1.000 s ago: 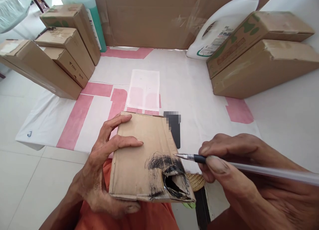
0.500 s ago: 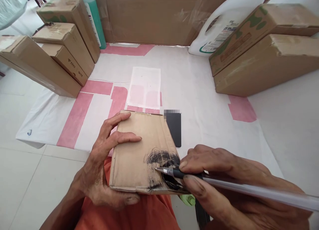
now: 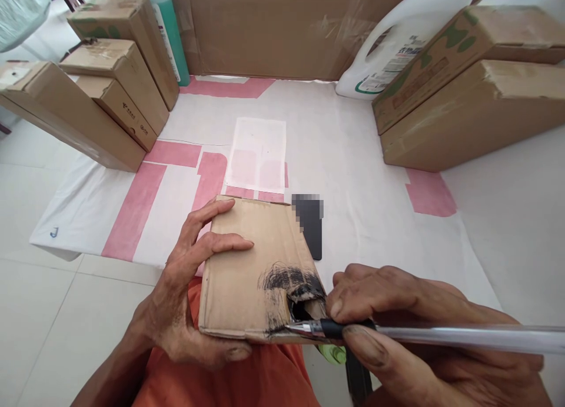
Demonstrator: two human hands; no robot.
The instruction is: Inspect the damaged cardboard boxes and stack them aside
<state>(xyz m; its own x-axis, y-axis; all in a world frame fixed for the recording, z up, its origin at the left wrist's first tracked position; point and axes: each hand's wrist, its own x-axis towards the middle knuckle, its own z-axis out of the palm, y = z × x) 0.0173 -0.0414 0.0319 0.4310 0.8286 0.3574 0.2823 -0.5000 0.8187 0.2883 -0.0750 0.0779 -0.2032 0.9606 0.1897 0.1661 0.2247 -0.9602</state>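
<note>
White cloth (image 3: 344, 136) w/ pink blocks, spread flat; tall cardboard panel (image 3: 265, 30) upright at back. Far L: four cartons (image 3: 112, 113) in a row, green bottle (image 3: 177, 48) just behind. Next, L hand (image 3: 174, 289), gripping: clasped round L side of small box (image 3: 238, 277), two fingers laid on top face, thumb against near edge, all above orange clothing (image 3: 220, 377). Mid: thin white sheet (image 3: 256, 160) beyond box. Toward box's R end: black scribble (image 3: 286, 276) round torn hole (image 3: 300, 310), well apart from L hand, R hand (image 3: 397, 295) much nearer. Black flat item (image 3: 313, 233) just past box, partly pixelated. Then pen (image 3: 424, 334): long axis crosswise, tip pointing L, at near edge just beside hole; touching, apparently, can't be sure. Box to L of R hand, at tip end; R thumb + index pinching dark grip section, clear barrel trailing R. Far R: white jug (image 3: 397, 48), two cartons.
</note>
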